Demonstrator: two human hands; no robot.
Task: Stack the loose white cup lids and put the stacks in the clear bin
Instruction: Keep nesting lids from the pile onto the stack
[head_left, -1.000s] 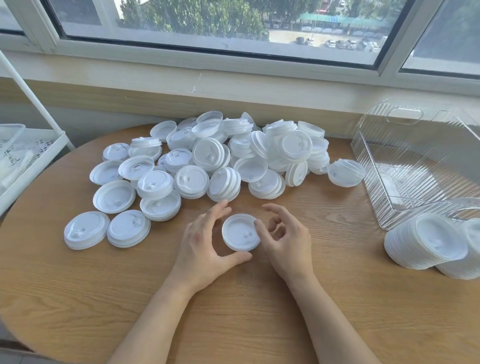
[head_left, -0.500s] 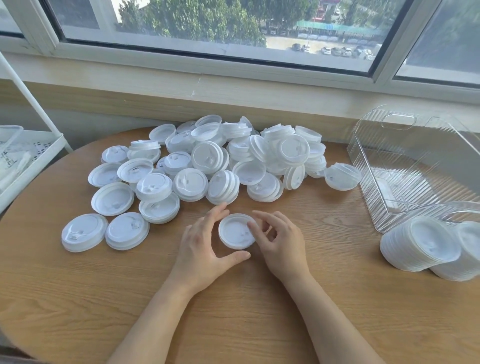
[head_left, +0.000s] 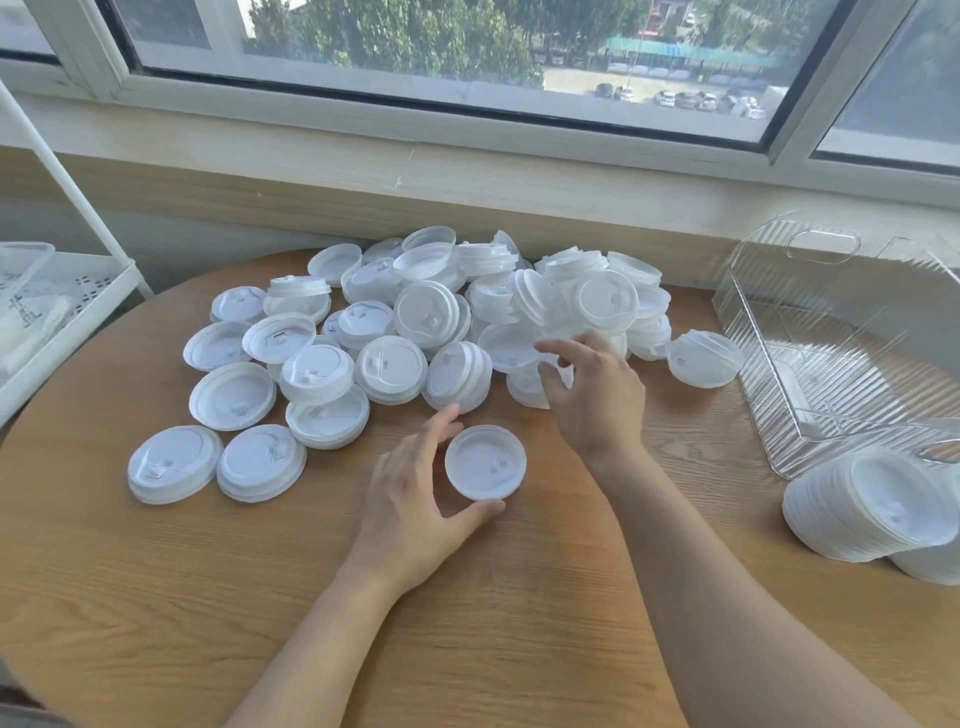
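A pile of loose white cup lids (head_left: 431, 317) covers the far middle of the round wooden table (head_left: 156, 597). One lid (head_left: 485, 462) lies flat in front of the pile, cupped between the thumb and fingers of my left hand (head_left: 415, 499). My right hand (head_left: 592, 389) hovers over the pile's near right part with loosely bent fingers at the lids there; I see nothing held in it. The clear ribbed bin (head_left: 823, 244) stands at the right. Two finished lid stacks (head_left: 872, 504) lie on their sides just in front of it.
A white perforated shelf (head_left: 67, 312) juts in at the left table edge. The wall and window sill (head_left: 467, 171) run close behind the pile. Two lids (head_left: 174, 462) sit apart at the near left. A lone short stack (head_left: 704, 358) rests between pile and bin.
My right hand has let go of the single lid and moved up and right to the pile. The left hand stays curled round that lid.
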